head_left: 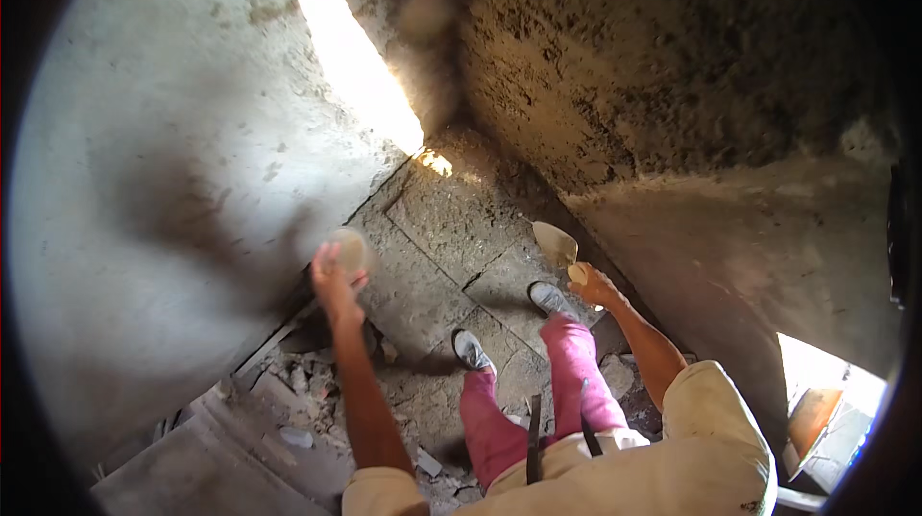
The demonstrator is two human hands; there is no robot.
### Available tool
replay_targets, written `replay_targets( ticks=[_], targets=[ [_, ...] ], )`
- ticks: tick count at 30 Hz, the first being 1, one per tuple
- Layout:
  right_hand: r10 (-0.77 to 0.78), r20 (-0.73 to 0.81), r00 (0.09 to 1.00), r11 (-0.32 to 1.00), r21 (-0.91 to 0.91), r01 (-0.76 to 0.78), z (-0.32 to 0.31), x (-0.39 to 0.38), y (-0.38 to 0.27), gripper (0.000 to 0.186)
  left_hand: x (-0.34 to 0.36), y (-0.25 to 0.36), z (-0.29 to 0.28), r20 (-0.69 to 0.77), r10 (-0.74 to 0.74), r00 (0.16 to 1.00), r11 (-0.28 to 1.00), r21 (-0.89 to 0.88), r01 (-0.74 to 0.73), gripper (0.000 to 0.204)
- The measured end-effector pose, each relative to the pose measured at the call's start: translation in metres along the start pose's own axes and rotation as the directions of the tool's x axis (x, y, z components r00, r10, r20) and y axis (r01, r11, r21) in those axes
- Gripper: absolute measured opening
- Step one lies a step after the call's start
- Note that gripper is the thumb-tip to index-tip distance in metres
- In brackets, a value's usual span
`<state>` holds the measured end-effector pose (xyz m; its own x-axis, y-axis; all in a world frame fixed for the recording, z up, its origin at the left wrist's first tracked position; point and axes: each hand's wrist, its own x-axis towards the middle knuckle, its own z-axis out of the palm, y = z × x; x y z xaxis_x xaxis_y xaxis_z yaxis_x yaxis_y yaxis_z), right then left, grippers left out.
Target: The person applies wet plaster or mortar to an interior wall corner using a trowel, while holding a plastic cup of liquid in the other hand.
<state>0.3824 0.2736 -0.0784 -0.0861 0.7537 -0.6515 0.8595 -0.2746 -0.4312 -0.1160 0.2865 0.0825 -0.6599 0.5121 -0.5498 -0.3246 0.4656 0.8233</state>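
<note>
My left hand is raised near the pale wall at left, gripping a blurred round beige object whose kind I cannot make out. In my right hand, lower right of centre, is a trowel; my fingers wrap round its handle and its pointed blade is tilted up toward the left. Both hands are above the grimy floor slabs, on either side of my grey shoes.
A pale wall and a rough, mottled wall meet in a corner, with a bright light streak on the left one. Broken rubble and a grey board lie lower left. A bright opening with an orange board is lower right.
</note>
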Motion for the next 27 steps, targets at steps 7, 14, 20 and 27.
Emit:
replay_targets(
  ticks=[7,14,20,27],
  targets=[
    [0.300,-0.100,0.949,0.952,-0.039,-0.305,0.126,0.049,0.049,0.058,0.090,0.016,-0.080,0.435,0.289,0.853,0.825,0.339,-0.453,0.050],
    [0.165,-0.439,0.883,0.986,0.101,-0.133,0.244,0.231,0.144,0.054,0.206,0.053,-0.095,0.533,0.434,0.727,0.504,0.525,-0.686,0.054],
    [0.035,-0.475,0.879,0.972,0.223,0.081,0.241,0.339,0.100,0.048,0.250,0.054,-0.080,0.555,0.558,0.617,0.433,0.439,-0.787,0.055],
    [-0.068,-0.339,0.938,0.998,-0.017,0.067,0.252,0.311,-0.022,0.042,0.250,0.060,-0.086,0.556,0.571,0.604,0.447,0.408,-0.796,0.056]
  ],
)
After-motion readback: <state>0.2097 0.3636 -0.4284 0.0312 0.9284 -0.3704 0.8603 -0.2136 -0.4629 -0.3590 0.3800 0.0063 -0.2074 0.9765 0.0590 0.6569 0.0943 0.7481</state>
